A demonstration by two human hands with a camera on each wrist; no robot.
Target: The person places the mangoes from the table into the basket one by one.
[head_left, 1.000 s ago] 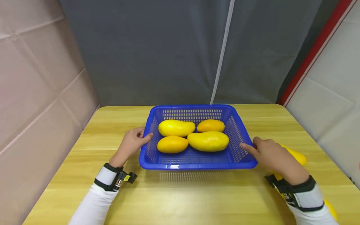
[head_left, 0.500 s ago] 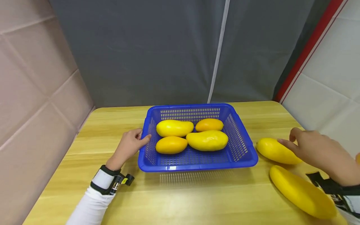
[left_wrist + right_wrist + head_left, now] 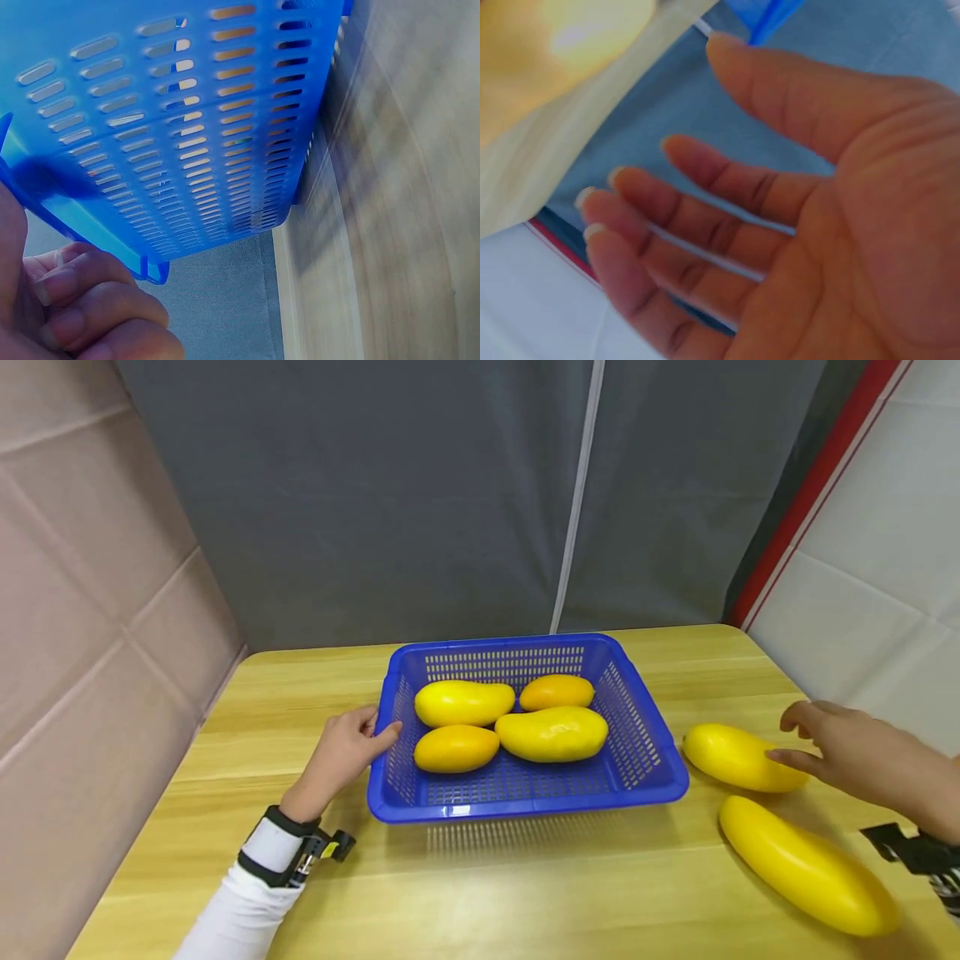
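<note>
A blue slotted basket [image 3: 652,752] stands mid-table with several yellow mangoes in it, the biggest [image 3: 551,733] at the front right. My left hand [image 3: 375,731] holds the basket's left rim, thumb on top and fingers curled against the outside; the left wrist view shows those fingers [image 3: 82,300] under the basket wall [image 3: 180,112]. My right hand [image 3: 795,739] hovers open, fingers spread, just over the right end of a loose mango [image 3: 731,756] on the table. The right wrist view shows the open palm [image 3: 840,247] and that mango [image 3: 570,52], blurred.
A second, longer loose mango [image 3: 806,864] lies on the wooden table [image 3: 525,893] near its front right corner, below my right forearm. A grey curtain hangs behind the table, with padded walls close on the left and right.
My right hand left the basket's right rim and swung right over the loose mango, then opened wider. The left hand stayed on the left rim.
</note>
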